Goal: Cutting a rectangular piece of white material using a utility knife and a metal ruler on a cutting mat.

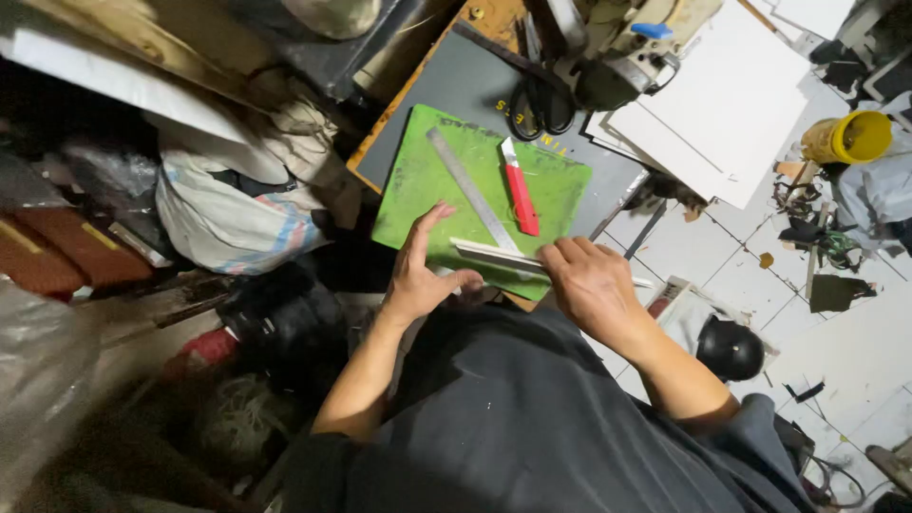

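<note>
Cluttered workshop floor surrounds a small counter (432, 90) carrying a green mat (427, 180). At the mat's near edge, both hands press a white strip (494, 253): the left hand (418, 271) with fingers spread and thumb tucked against it, the right hand (589, 280) with fingers curled together over its right end. It looks like lining up for a cut; next, ruler (470, 188) and red knife (520, 195), mid-mat, need picking up. Bags (228, 214) crowd the left; white boards (722, 104) overhang the far right corner.
</note>
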